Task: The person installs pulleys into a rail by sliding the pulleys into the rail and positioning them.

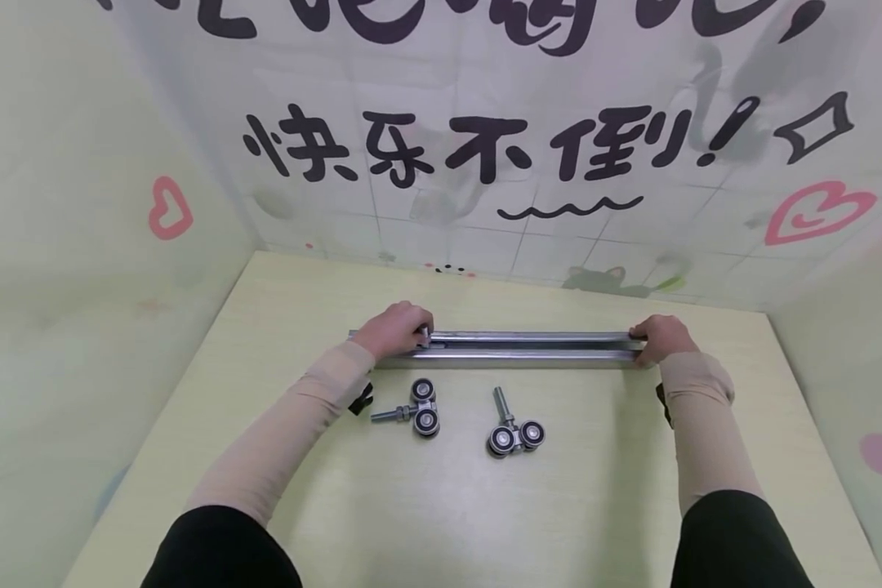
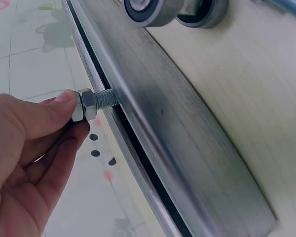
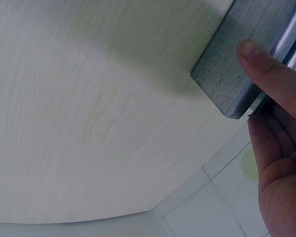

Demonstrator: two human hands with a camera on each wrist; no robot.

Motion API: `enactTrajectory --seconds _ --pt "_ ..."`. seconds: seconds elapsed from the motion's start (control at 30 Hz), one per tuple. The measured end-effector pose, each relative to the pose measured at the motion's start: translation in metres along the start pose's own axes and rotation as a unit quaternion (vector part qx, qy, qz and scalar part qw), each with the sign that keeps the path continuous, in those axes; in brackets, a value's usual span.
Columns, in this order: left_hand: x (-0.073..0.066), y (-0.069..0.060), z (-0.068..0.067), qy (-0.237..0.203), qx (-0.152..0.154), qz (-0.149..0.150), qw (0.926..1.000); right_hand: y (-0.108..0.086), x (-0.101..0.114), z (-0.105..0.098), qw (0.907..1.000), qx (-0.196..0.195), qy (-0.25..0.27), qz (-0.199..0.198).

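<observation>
A metal C-shaped rail point(image 1: 529, 358) with a long slot along its top lies across the far part of the table. Near its left end my left hand point(image 1: 395, 330) pinches the hex nuts point(image 2: 85, 105) on a threaded bolt point(image 2: 106, 98) that stands out of the slot. Whatever the bolt joins inside the rail is hidden. At the other end, my right hand point(image 1: 664, 337) grips the rail, thumb on the near side wall and fingers at the far side. Two roller hangers lie in front of the rail, one at left point(image 1: 425, 421) and one nearer the middle point(image 1: 503, 440).
The pale wood-grain table point(image 1: 559, 514) carries the rail and rollers. A printed white backdrop point(image 1: 441, 237) with dark lettering rises behind the far edge. Side panels stand at left point(image 1: 81, 286) and right point(image 1: 853, 359).
</observation>
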State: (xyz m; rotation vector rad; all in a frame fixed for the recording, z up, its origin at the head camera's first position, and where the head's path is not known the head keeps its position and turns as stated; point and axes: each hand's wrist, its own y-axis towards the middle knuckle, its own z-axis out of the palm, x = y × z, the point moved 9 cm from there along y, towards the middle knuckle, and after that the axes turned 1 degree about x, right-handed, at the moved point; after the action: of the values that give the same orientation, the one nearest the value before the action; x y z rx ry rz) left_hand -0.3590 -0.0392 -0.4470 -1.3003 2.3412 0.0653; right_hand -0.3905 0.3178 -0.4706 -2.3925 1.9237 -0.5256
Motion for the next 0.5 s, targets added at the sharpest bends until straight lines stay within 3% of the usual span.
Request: enactTrajectory --seconds 0.27,0.5 --pt "0.016 -0.01 -0.003 -0.005 0.002 -0.021 0.9998 -0.004 0.004 -0.004 1.0 -0.002 0.003 0.0" --pt "0.022 -0.018 -0.007 -0.017 -0.001 -0.032 0.9994 -0.004 0.005 -0.004 1.0 0.0 0.004 -0.002"
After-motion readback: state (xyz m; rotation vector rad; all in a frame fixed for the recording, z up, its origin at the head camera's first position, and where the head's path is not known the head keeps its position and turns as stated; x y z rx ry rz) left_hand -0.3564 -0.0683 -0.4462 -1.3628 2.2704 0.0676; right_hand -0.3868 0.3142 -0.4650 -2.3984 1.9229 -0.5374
